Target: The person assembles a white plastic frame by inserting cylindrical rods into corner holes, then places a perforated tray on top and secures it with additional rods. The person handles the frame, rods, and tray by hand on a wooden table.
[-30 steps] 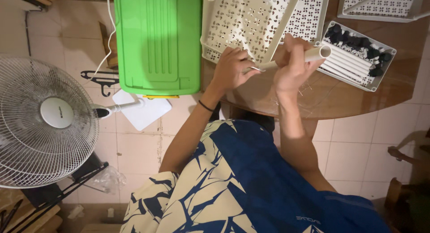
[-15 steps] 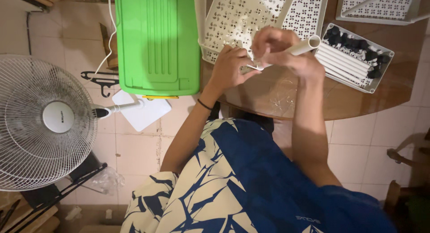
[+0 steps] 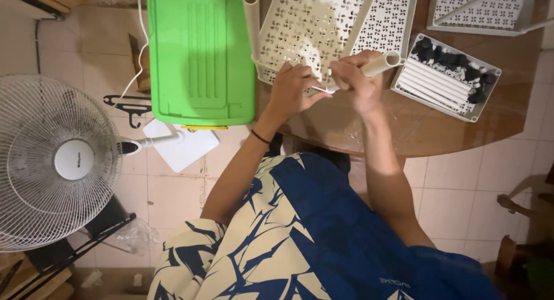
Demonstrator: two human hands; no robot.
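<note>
I see a short cream plastic tube [image 3: 381, 64] held above the near edge of the table, its open end pointing up and to the right. The right hand [image 3: 359, 81] is wrapped around the tube's lower part, fingers curled tight on it. The left hand [image 3: 292, 91] sits just beside it, fingers pinched on a small thin metal piece [image 3: 321, 90] at the tube's lower end; I can't make out what that piece is.

Just behind the hands lies a cream perforated plastic shelf panel [image 3: 306, 23], with a second cream tube [image 3: 251, 23] standing along its left edge. To the right sits a shallow white rectangular tray [image 3: 445, 77] packed with white tubes laid side by side and a row of small black caps [image 3: 450, 59] along its far side. Another perforated cream panel [image 3: 490, 8] lies at the far right corner.

The surface is a round glossy brown wooden table [image 3: 461, 130]. Touching its left edge is a bright green plastic bin lid [image 3: 201, 55], ribbed down the middle. The floor is pale square tile [image 3: 456, 190]. On it to the left stands a white pedestal fan [image 3: 55, 161] with a wire cage and a square white base; a black clothes hanger [image 3: 127, 104] lies near it.
</note>
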